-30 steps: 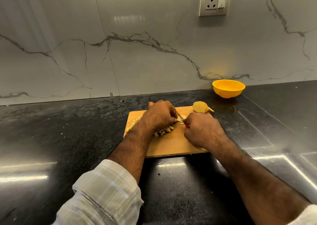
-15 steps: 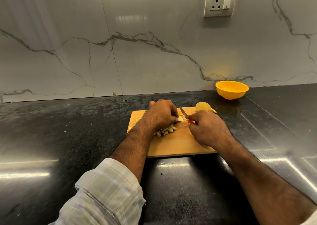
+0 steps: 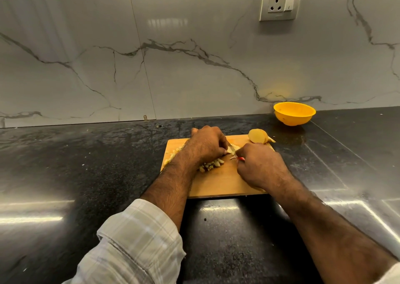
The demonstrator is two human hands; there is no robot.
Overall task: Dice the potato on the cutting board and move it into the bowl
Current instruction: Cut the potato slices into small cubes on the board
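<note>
Currently left hand (image 3: 205, 145) curls over a potato piece (image 3: 234, 150) mid-board, pinning it. Right hand (image 3: 257, 167) grips a red-handled knife (image 3: 233, 154), blade angled away-left into the piece. Pale diced bits (image 3: 211, 165) heaped under left wrist. Uncut potato half (image 3: 257, 136) at the cutting board (image 3: 220, 184) far-right corner, long axis running left-right. Yellow bowl (image 3: 294, 113) beyond it; contents not visible.

bowl (image 3: 294, 114): bright yellow, plain
cutting board (image 3: 218, 182): warm orange-brown wood
potato half (image 3: 257, 136): pale yellow cut face, tan skin
diced pieces (image 3: 211, 165): pale cream-yellow
knife handle (image 3: 241, 159): a sliver of red
counter (image 3: 86, 164): glossy black, finely speckled, with white glare streaks
wall (image 3: 173, 71): off-white marble with grey veins
socket plate (image 3: 280, 2): white
sleeve (image 3: 138, 244): light beige and grey check
</note>
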